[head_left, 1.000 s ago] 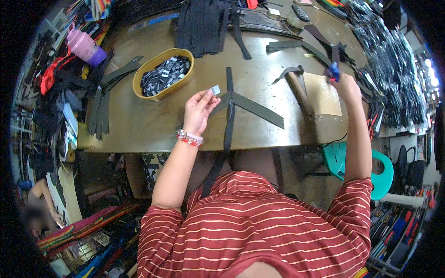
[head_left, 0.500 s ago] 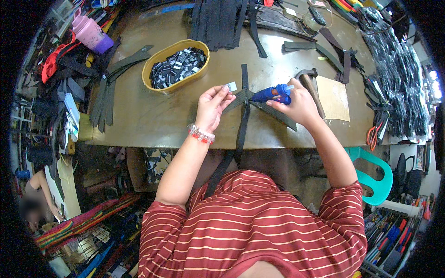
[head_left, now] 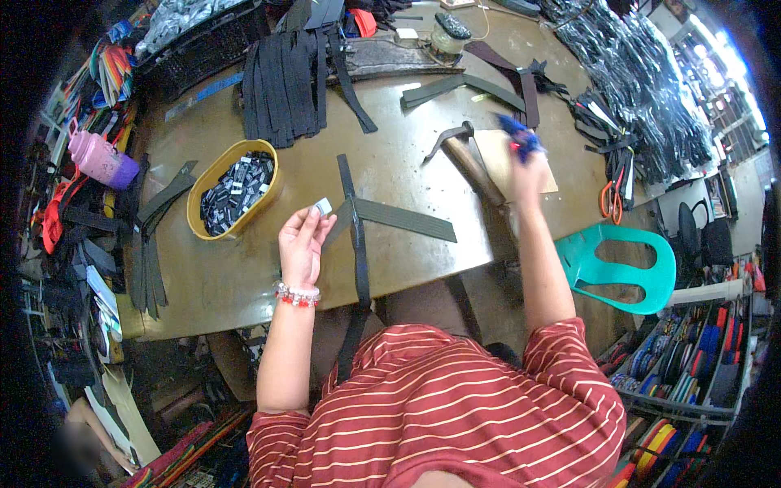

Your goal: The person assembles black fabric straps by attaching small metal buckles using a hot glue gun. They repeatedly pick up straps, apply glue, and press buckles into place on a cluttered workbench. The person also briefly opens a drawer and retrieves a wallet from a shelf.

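Pinched between the thumb and fingers of my left hand (head_left: 301,242) is a small pale label (head_left: 323,206). Just right of it, a narrow black strap (head_left: 359,248) runs down the table and over its near edge toward my lap. A wider dark grey strap (head_left: 411,222) lies beneath or against it, spreading out to the right. My right hand (head_left: 530,172) is smeared by motion but grips a blue glue gun (head_left: 521,137) above a tan board (head_left: 537,169) at the right. A hammer (head_left: 464,159) lies left of that board.
A yellow tub (head_left: 271,183) full of small dark labels stands left of my left hand. Black straps (head_left: 285,85) are stacked farther back. Orange-handled scissors (head_left: 610,202) hang by the right edge, near a green plastic stool (head_left: 626,281). A pink-purple bottle (head_left: 102,159) stands far left.
My right hand has carried the glue gun away from the straps to the right, over the board. The label remains in my left hand. The whole view has turned toward the right.
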`<state>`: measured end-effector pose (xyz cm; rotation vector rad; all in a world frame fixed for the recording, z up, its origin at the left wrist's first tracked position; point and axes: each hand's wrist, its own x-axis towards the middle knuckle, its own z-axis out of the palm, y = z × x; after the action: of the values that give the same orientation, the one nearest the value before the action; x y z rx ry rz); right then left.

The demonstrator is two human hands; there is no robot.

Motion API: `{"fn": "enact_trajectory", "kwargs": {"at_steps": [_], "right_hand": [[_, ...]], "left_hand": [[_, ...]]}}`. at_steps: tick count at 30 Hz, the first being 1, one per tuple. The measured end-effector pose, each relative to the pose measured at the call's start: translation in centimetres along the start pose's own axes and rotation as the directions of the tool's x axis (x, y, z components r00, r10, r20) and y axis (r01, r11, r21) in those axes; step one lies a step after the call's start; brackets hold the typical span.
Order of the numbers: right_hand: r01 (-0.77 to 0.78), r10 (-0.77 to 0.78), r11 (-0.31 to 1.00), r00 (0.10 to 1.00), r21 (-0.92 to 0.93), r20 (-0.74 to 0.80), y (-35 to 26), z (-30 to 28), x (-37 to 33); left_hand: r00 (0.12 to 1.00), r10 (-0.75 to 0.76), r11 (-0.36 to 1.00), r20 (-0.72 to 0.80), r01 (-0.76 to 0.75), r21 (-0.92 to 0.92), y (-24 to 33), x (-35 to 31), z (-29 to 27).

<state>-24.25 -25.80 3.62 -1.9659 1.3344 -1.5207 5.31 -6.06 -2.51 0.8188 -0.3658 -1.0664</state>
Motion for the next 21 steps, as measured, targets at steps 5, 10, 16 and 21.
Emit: {"fn": "enact_trajectory", "kwargs": {"at_steps": [5,10,16,21], "right_hand": [[-0.296,0.451,0.535,0.892,-0.791,-0.029,8.5,-5.0,-0.7],[-0.275,0.255,0.939,0.960,-0.208,-0.120,-0.4,-3.5,-7.3],[-0.670,0.240,0.552,0.697,0.496,0.676,-10.9,4.0,-13.9],[-0.389,0.106,0.897,0.649,0.209,0.754,-11.0,5.1,-12.2]], "left_hand": [[0.998,0.039,0.968,0.044,-0.049,0.245,0.0,-0.5,1.1],[0.998,0.049,0.923,0.039,-0.060,0.380,-1.2,-3.8,4.8],[0.997,0.052,0.964,0.065,-0.067,0.257,-2.2,-6.2,7.9],[0.981,-0.074,0.788,0.182,-0.054,0.613,1.5,-5.5,4.9]]}}
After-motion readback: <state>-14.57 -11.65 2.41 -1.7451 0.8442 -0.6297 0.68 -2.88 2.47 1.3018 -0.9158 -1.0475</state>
